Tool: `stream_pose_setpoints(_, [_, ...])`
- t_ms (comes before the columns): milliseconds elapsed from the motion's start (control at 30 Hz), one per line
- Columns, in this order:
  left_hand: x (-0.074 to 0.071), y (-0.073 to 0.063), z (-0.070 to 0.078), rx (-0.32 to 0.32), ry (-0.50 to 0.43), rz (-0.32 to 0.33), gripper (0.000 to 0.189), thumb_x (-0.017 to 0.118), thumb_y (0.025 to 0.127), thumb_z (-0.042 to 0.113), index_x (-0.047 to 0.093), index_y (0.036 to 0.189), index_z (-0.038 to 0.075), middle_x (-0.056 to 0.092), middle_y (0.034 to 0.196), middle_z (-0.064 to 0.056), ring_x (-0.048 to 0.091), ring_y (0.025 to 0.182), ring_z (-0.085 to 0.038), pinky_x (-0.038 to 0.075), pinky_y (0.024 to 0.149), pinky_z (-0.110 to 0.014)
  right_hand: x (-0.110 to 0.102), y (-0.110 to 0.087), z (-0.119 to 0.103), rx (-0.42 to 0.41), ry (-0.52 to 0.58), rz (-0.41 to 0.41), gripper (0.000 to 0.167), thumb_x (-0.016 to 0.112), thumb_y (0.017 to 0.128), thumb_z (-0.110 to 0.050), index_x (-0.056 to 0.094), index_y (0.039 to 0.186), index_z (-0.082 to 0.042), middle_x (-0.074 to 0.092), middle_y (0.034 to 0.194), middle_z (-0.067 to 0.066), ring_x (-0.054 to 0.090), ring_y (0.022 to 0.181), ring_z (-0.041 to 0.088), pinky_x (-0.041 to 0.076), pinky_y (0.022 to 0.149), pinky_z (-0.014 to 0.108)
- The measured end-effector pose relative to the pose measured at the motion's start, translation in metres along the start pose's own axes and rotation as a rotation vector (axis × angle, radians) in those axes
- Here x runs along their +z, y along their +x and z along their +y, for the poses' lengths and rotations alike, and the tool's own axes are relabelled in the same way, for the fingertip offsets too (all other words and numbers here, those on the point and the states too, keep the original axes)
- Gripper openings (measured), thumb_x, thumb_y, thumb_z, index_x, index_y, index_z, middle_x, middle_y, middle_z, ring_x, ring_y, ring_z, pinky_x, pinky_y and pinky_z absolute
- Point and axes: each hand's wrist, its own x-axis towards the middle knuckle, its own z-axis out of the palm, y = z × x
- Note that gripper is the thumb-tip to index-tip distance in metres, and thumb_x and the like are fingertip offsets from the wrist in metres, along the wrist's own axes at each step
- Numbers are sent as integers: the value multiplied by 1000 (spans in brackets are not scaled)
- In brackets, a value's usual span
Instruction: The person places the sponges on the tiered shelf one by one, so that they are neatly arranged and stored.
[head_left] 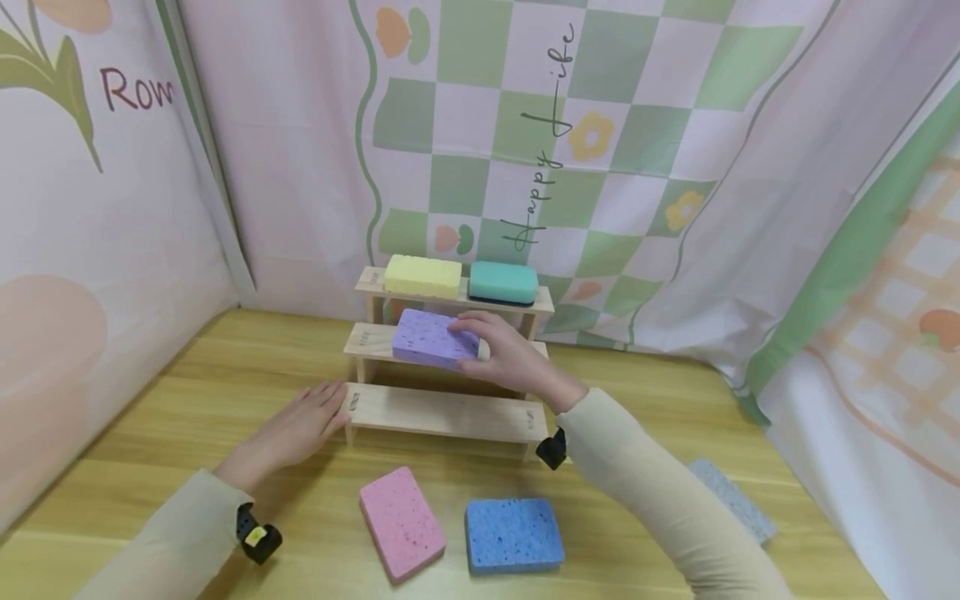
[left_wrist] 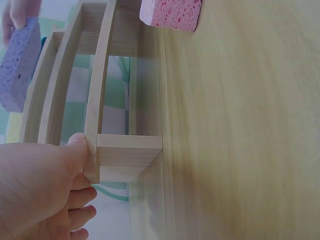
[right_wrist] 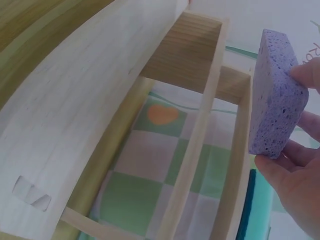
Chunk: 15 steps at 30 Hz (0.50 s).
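Note:
My right hand [head_left: 510, 354] pinches a purple sponge [head_left: 423, 337] at its right end, thumb below and fingers above. In the right wrist view the purple sponge [right_wrist: 277, 95] stands out beyond the planks, held between thumb and fingertips. The sponge overlaps the middle step of a three-step wooden rack [head_left: 450, 408] in the head view. My left hand [head_left: 300, 425] holds the left end of the rack's lowest step. In the left wrist view, the thumb of that hand [left_wrist: 45, 180] lies on the plank's end, with the other fingers curled beside it.
A yellow sponge [head_left: 422, 277] and a teal sponge [head_left: 502, 283] sit on the top step. On the table [head_left: 300, 517] in front lie a pink sponge [head_left: 402, 525] and a blue sponge [head_left: 513, 535]. A grey-blue sponge [head_left: 731, 500] lies beyond the right forearm. Printed curtains [head_left: 300, 167] surround the table.

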Motion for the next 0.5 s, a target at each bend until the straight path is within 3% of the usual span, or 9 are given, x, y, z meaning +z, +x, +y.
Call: stream_pose_setpoints(500, [-1,0,4,-6,-5,9,52,39,100,22,32,133,-16,29,139,-31,26,128,-45,18,105,-56,15,22,5,25,-4,-66,47,65,82,-18,54,126,-6,43,135,14,36,126,27,30,104,40])
